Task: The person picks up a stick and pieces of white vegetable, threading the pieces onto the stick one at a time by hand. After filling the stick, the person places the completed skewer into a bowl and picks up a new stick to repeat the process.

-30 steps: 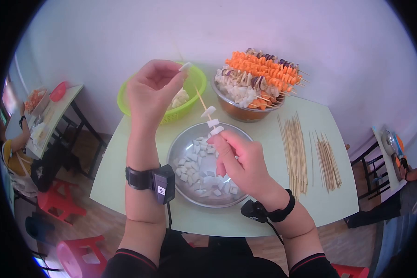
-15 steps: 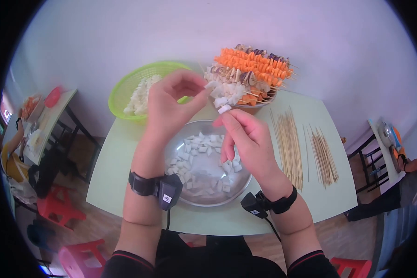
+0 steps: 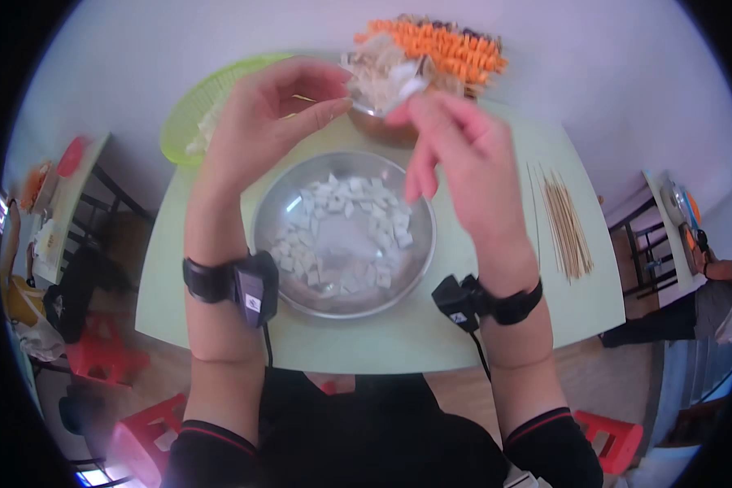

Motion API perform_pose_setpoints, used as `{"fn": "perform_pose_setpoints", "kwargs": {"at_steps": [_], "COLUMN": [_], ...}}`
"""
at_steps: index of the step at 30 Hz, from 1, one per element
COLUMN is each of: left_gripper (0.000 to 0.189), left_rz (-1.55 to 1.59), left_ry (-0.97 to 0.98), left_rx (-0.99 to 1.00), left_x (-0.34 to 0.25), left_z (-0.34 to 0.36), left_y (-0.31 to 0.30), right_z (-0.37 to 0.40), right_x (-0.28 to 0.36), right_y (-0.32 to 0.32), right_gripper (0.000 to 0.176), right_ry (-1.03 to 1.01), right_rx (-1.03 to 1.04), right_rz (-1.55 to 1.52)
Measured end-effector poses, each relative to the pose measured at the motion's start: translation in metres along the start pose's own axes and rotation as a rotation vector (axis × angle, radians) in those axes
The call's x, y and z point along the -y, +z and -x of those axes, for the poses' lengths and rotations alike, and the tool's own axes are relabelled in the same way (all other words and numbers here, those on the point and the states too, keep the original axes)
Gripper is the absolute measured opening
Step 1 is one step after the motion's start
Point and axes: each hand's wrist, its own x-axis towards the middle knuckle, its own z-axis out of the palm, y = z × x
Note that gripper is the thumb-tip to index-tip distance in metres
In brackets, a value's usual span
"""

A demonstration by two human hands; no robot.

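Observation:
My right hand (image 3: 464,150) is raised over the far right side of the metal tray, blurred by motion. Thumb and forefinger pinch together right by some white cut pieces (image 3: 411,84), which seem strung in a row; any stick inside them is hidden. Opposite, my left hand (image 3: 281,110) hovers near the green basket, thumb and fingertips apart with nothing visible between them. Below both hands, the round metal tray (image 3: 346,307) holds many loose white diced pieces (image 3: 354,191).
A bowl (image 3: 382,126) behind my hands is heaped with orange and pale skewers (image 3: 439,49). The green basket (image 3: 183,122) holds white food. Bamboo sticks (image 3: 568,224) lie at right. Red stools (image 3: 142,439) stand below; other people work at side tables.
My left hand has come away from the white pieces, its fingertips parting. My right hand has moved slightly right with the pieces. The view has tilted, shifting the table upward.

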Motion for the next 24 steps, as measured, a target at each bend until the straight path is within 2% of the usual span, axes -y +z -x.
{"fn": "perform_pose_setpoints", "kwargs": {"at_steps": [1,3,4,8,10,11,13,15,18,24], "left_gripper": [0.022,0.024,0.025,0.025,0.028,0.028,0.029,0.027,0.023,0.018], "left_rz": [0.014,-0.271,-0.296,-0.463,-0.528,-0.526,-0.434,-0.458,-0.499,-0.441], "left_ry": [-0.016,-0.071,-0.143,-0.075,-0.098,-0.100,-0.225,-0.244,-0.273,-0.311], "left_rx": [0.007,0.412,0.496,0.621,0.789,0.796,0.845,0.862,0.881,0.849], "left_x": [0.002,0.006,0.013,0.059,0.067,0.069,0.064,0.059,0.063,0.071], "left_z": [0.001,0.004,0.006,0.020,0.021,0.022,0.021,0.020,0.020,0.022], "left_y": [0.003,0.008,0.017,0.048,0.059,0.061,0.064,0.066,0.067,0.066], "right_z": [0.000,0.001,0.001,0.003,0.005,0.007,0.009,0.008,0.006,0.010], "right_x": [0.002,0.007,0.008,0.013,0.016,0.018,0.025,0.032,0.028,0.025], "right_y": [-0.005,-0.012,-0.015,-0.015,-0.011,-0.008,-0.009,-0.013,-0.019,-0.014], "right_gripper": [0.027,0.027,0.027,0.027,0.028,0.028,0.027,0.026,0.025,0.025], "right_ry": [0.021,-0.075,-0.061,-0.058,-0.059,-0.062,-0.059,0.115,0.119,0.079], "right_rx": [-0.008,0.011,0.008,0.001,-0.019,-0.012,-0.013,0.126,0.213,0.154], "right_rz": [0.003,-0.021,-0.020,0.033,0.053,0.110,0.165,-0.026,-0.128,-0.119]}}
